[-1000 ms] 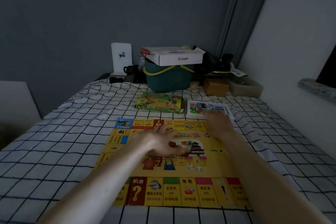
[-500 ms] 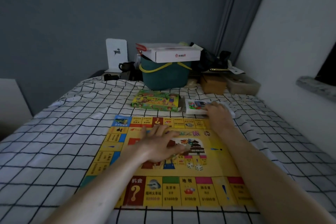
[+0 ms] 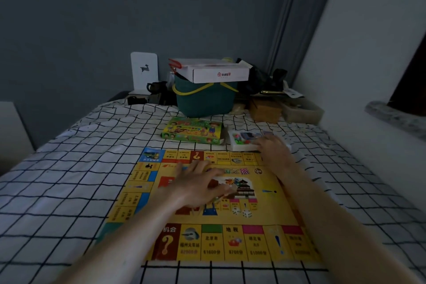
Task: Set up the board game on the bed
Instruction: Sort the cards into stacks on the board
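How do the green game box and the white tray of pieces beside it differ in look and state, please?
The green game box is covered in cartoon pictures, while the white tray is plain and shows small coloured pieces inside. The green game box lies untouched; the right hand rests on the white tray. The green game box looks wider than the white tray. Both lie flat on the checked bedsheet, just beyond the yellow game board.

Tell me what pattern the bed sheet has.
The bed sheet is white with a black grid of thin lines, clearest in the head view.
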